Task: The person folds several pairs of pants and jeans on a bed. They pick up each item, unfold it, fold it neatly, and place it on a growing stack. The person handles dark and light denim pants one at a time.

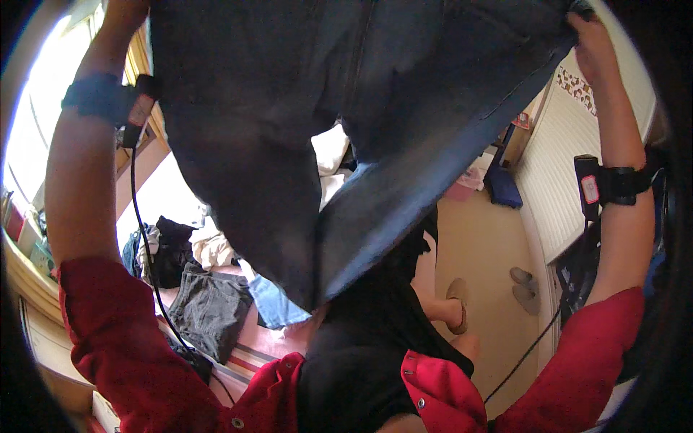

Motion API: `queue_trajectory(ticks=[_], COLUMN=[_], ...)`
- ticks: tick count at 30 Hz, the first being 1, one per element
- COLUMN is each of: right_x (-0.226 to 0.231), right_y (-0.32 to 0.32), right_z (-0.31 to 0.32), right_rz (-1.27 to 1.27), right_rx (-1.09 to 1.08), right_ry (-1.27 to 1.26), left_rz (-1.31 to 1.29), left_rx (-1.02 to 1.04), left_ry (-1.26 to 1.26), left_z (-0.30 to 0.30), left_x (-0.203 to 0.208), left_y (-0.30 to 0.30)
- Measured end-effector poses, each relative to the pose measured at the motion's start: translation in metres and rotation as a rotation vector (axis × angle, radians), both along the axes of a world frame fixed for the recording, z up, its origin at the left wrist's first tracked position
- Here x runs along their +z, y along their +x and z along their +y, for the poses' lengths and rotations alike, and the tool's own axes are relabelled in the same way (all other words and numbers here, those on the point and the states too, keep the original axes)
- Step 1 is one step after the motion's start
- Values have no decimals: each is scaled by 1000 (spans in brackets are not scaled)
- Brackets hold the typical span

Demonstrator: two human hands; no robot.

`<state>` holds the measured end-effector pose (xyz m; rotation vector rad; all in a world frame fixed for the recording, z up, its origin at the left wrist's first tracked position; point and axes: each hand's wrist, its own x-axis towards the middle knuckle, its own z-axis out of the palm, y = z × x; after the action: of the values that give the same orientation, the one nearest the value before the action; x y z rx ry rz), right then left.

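Note:
A pair of dark blue jeans hangs spread out in front of me and fills the upper middle of the view. Both legs point downward, and the top of the jeans runs past the upper edge. At the upper right, my right hand is closed on one side of them. My left hand is raised at the opposite side. Its fingers are cut off by the frame, but the fabric hangs stretched between the two hands.
Below left, folded dark grey jeans, light blue denim and a cream garment lie on a pink striped cover. Grey slippers and a blue object are on the floor. A ribbed white panel stands right. Cables hang from my wristbands.

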<state>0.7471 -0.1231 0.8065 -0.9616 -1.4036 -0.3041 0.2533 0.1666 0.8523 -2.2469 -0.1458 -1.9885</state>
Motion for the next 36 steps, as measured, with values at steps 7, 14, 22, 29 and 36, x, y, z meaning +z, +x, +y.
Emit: queue_trajectory(ticks=[7,14,22,29,36], right_x=[-5,-61,-87,-115,-101], right_y=[7,-30,-43,-168,-87], right_z=[1,-44,44,62,16], right_rz=[32,385,498,296,-25], right_rx=[-45,665,40,273,756], right_ry=[-556,-662,-564,-269,-791], left_rz=[546,387,248,238,934], left_rx=[-96,-575,-122,-150,-876], left_ry=[-458,-914,-1025,-641,-944], left_z=[-88,-45,18,-52,-52], left_x=[-14,-51,-87,-121,-125], left_y=[-9,-31,76,183,99])
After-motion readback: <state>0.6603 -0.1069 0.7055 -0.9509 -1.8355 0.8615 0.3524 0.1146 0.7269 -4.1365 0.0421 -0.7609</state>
